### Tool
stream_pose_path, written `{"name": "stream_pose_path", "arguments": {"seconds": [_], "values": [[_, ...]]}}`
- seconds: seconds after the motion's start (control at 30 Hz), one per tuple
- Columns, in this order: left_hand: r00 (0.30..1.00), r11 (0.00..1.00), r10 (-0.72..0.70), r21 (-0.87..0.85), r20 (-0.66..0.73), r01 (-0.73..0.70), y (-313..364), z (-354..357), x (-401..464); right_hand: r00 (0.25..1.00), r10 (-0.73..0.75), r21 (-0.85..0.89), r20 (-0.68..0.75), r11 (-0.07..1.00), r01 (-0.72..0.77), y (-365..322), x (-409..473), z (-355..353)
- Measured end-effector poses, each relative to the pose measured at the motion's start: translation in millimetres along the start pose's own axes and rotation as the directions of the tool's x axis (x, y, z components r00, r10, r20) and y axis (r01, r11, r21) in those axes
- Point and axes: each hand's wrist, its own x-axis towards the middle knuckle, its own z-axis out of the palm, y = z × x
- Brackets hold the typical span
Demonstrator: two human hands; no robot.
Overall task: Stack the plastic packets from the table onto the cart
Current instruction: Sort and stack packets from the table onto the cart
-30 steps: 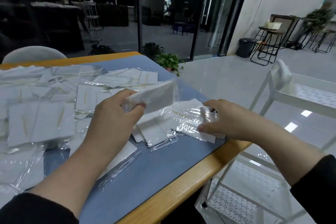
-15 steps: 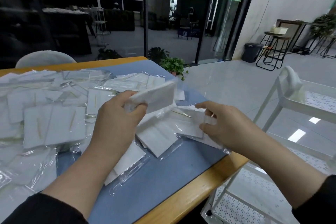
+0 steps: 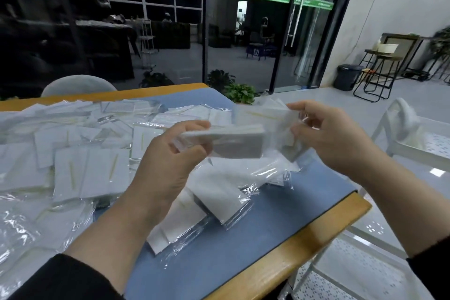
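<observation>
My left hand (image 3: 170,156) grips a thick stack of white plastic packets (image 3: 231,141) by its left end, above the table. My right hand (image 3: 326,136) pinches a single clear packet (image 3: 265,114) with a thin yellow stick inside, lifted just behind and right of the stack. Several more packets (image 3: 85,168) lie scattered over the blue mat (image 3: 243,238) on the wooden table. The white cart (image 3: 414,153) stands to the right of the table.
The table's wooden edge (image 3: 304,238) runs diagonally at lower right. A grey chair back (image 3: 78,85) rises behind the table. Potted plants (image 3: 238,92) sit by the glass doors. Stools and a dark bin (image 3: 347,77) stand far right.
My right hand has lifted a packet off the table and brought it up beside the stack. My left hand still holds the stack, raised slightly.
</observation>
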Motion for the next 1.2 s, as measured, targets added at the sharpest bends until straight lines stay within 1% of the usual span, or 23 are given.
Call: {"name": "stream_pose_path", "arguments": {"seconds": [0.07, 0.13, 0.2, 0.27, 0.33, 0.4, 0.47, 0.53, 0.6, 0.67, 0.73, 0.77, 0.87, 0.9, 0.93, 1.03, 1.07, 1.13, 1.2], "values": [[0.998, 0.999, -0.021, 0.04, 0.054, 0.019, -1, 2, 0, 0.998, -0.051, 0.037, 0.039, 0.998, 0.05, -8, -3, 4], [0.993, 0.996, -0.04, 0.084, 0.111, 0.031, -4, 5, -1, 0.979, -0.087, 0.039, 0.185, 0.996, 0.081, -17, -8, 11], [0.991, 0.992, -0.044, 0.123, 0.123, 0.029, -6, 6, -4, 0.938, -0.071, -0.033, 0.339, 0.996, 0.087, -20, -13, 19], [0.993, 0.97, -0.017, 0.241, 0.12, -0.012, -6, 8, -6, 0.917, -0.043, -0.039, 0.397, 0.997, 0.063, -14, -17, 27], [0.993, 0.943, -0.011, 0.33, 0.117, -0.028, -8, 8, -6, 0.924, -0.056, 0.051, 0.379, 0.998, 0.039, -7, -24, 32], [0.991, 0.958, -0.054, 0.286, 0.124, 0.016, -11, 8, -5, 0.944, -0.087, 0.164, 0.319, 0.986, 0.035, -1, -31, 38], [0.979, 0.964, -0.102, 0.259, 0.175, 0.054, -15, 10, -4, 0.973, -0.079, 0.283, 0.218, 0.959, 0.014, 2, -37, 42], [0.97, 0.942, -0.103, 0.334, 0.219, 0.025, -18, 10, -4, 0.99, -0.068, 0.351, 0.12, 0.936, 0.021, 8, -43, 43], [0.972, 0.894, -0.085, 0.448, 0.217, -0.022, -18, 10, -5, 0.993, -0.073, 0.327, 0.088, 0.944, 0.04, 15, -50, 45], [0.983, 0.88, -0.066, 0.474, 0.171, -0.023, -16, 11, -5, 0.989, -0.04, 0.352, 0.145, 0.936, -0.014, 20, -58, 47], [0.99, 0.906, -0.041, 0.424, 0.133, -0.019, -17, 11, -5, 0.979, -0.007, 0.364, 0.202, 0.929, -0.068, 21, -64, 50], [0.99, 0.929, -0.047, 0.369, 0.132, -0.005, -16, 11, -4, 0.984, -0.007, 0.334, 0.177, 0.941, -0.054, 18, -66, 52], [0.984, 0.978, -0.068, 0.204, 0.163, 0.034, -11, 16, -8, 0.998, -0.068, 0.229, 0.015, 0.971, 0.062, 7, -63, 48], [0.986, 0.986, -0.064, 0.162, 0.151, 0.04, -9, 18, -10, 0.996, -0.088, 0.209, 0.009, 0.974, 0.084, 6, -61, 46], [0.99, 0.989, -0.057, 0.142, 0.13, 0.038, -6, 20, -12, 0.994, -0.098, 0.189, 0.041, 0.978, 0.089, 6, -60, 45], [0.999, 0.967, -0.049, 0.252, 0.014, 0.044, -5, 23, -13, 0.978, -0.11, 0.112, 0.178, 0.99, 0.091, 9, -59, 50], [0.996, 0.955, -0.073, 0.284, -0.044, 0.083, -6, 24, -12, 0.978, -0.11, 0.118, 0.18, 0.989, 0.089, 10, -60, 53], [0.981, 0.933, -0.136, 0.316, -0.137, 0.174, -9, 25, -8, 0.986, -0.102, 0.185, 0.129, 0.98, 0.078, 12, -63, 58], [0.978, 0.927, -0.145, 0.325, -0.149, 0.187, -15, 23, -6, 0.989, -0.106, 0.197, 0.102, 0.977, 0.084, 14, -66, 62]]}}
